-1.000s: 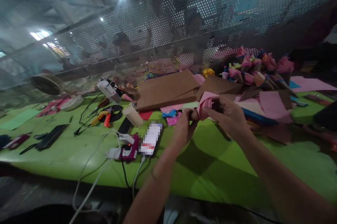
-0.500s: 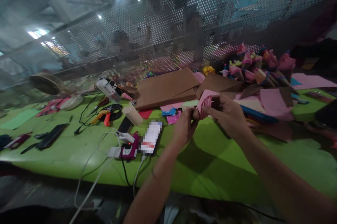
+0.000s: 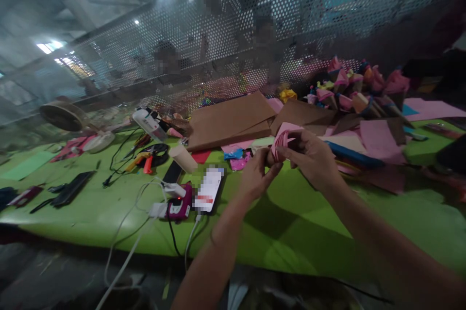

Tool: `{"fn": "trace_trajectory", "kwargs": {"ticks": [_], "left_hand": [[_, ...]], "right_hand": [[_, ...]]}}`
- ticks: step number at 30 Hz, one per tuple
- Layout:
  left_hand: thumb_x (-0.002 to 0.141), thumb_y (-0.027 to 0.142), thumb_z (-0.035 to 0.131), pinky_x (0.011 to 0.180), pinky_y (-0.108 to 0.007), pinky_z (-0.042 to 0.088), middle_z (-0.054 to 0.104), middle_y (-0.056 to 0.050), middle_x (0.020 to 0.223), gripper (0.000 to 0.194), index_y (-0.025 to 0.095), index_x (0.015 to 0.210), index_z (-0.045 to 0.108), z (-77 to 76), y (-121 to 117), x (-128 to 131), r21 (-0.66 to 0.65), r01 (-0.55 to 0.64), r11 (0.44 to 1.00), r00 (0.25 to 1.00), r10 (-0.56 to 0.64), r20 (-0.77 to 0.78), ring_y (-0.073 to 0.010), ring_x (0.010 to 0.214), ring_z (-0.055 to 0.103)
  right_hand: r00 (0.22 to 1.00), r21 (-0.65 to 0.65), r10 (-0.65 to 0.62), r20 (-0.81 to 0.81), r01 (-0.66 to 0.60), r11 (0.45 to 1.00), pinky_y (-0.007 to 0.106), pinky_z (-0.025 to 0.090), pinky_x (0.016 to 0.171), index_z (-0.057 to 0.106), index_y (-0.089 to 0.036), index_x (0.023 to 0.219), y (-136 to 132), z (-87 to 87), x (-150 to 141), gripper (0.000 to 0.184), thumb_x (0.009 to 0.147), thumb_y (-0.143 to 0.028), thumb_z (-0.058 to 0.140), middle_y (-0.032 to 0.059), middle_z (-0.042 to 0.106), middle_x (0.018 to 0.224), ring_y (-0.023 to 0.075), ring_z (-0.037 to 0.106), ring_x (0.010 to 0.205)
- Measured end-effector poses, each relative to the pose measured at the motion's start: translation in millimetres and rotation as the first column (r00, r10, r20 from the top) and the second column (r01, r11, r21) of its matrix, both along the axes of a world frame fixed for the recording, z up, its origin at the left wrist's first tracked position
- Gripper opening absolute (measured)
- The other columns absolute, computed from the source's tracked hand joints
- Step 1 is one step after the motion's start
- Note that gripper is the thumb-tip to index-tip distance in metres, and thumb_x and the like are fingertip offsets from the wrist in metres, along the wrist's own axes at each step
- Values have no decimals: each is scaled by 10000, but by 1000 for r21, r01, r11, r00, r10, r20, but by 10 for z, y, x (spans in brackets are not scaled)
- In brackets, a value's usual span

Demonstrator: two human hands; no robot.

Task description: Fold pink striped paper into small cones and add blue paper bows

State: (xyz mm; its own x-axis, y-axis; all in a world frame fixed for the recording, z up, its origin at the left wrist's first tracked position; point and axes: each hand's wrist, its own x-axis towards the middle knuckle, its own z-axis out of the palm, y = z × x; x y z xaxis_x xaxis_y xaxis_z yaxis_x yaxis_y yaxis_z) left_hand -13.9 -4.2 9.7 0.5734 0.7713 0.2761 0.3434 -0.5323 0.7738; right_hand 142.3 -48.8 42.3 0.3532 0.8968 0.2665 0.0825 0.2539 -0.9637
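No writing can be read anywhere, and the phone screen (image 3: pixel 209 187) is blurred into squares.

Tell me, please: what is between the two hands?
In the head view, a layered pink paper piece is between the left hand and right hand; both touch it.

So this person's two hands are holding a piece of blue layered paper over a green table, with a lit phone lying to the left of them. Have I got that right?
Not quite: the layered paper in the left hand and right hand is pink, not blue, as the head view shows. The green table and the lit phone are as you say.
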Motion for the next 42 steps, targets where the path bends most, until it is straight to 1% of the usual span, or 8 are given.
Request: {"fn": "trace_trajectory", "kwargs": {"ticks": [5, 10, 13, 17, 23, 28, 33, 42], "left_hand": [[982, 496, 506, 859, -394, 500, 667, -59, 1032, 288, 243, 1111, 552, -2, -6, 7, -48, -37, 998, 998, 39, 42, -241, 937, 624], [956, 494, 547, 831, -372, 500, 628, -26, 944, 248, 262, 1041, 526, -29, 24, 24, -187, -62, 980, 988, 86, 126, -218, 886, 606], [958, 462, 532, 823, -351, 486, 567, -13, 884, 208, 260, 988, 491, -63, 54, 32, -248, -43, 968, 977, 93, 190, -192, 849, 562], [940, 379, 552, 810, -329, 475, 544, -11, 879, 148, 247, 981, 499, -78, 74, 36, -300, 14, 954, 958, 74, 279, -174, 833, 530], [869, 384, 620, 770, -300, 453, 562, -7, 822, 204, 218, 974, 564, 11, 43, 37, -389, 81, 918, 928, 73, 366, -167, 806, 524], [812, 390, 645, 683, -283, 402, 578, -3, 785, 271, 195, 998, 612, 25, 47, 26, -470, 159, 868, 906, 61, 419, -156, 746, 536], [806, 382, 631, 637, -269, 357, 586, 10, 765, 267, 199, 1000, 629, -14, 63, 19, -499, 152, 853, 912, 74, 404, -136, 700, 524], [786, 344, 655, 636, -268, 376, 562, 11, 714, 213, 194, 937, 637, 92, 13, 43, -536, 127, 835, 911, 115, 396, -136, 682, 497]], "right_hand": [[998, -15, 54, -44, -55, 998, 255, 438, 417, 613, -209, 1014, -3, 15, -8, 547, 654, -536, 864, 22, 706, 704, 160, 604, 542], [995, -12, 84, -47, -85, 996, 252, 449, 445, 606, -207, 1006, -21, 66, 32, 580, 613, -524, 892, 32, 713, 755, 170, 624, 598], [993, 9, 56, 103, -58, 998, 267, 438, 468, 661, -208, 904, -34, 68, 82, 449, 672, -542, 850, 42, 707, 787, 145, 574, 574], [933, 84, 20, 360, -54, 995, 302, 472, 542, 737, -229, 805, -42, 57, 129, 306, 776, -532, 768, 51, 699, 791, 156, 562, 601], [877, 162, 13, 480, -104, 981, 300, 517, 608, 759, -235, 807, -39, 30, 146, 234, 881, -445, 689, 59, 695, 810, 188, 640, 707], [863, 195, -8, 505, -105, 975, 305, 517, 621, 753, -234, 811, -22, 0, 158, 201, 901, -398, 680, 53, 692, 804, 188, 645, 707], [881, 201, 12, 472, -121, 972, 316, 519, 634, 751, -237, 828, -22, -25, 131, 212, 901, -425, 689, 50, 709, 800, 194, 648, 706], [872, 210, -14, 489, -102, 972, 332, 531, 658, 746, -254, 830, -44, -31, 114, 175, 908, -399, 688, 44, 733, 802, 202, 667, 723]]}}
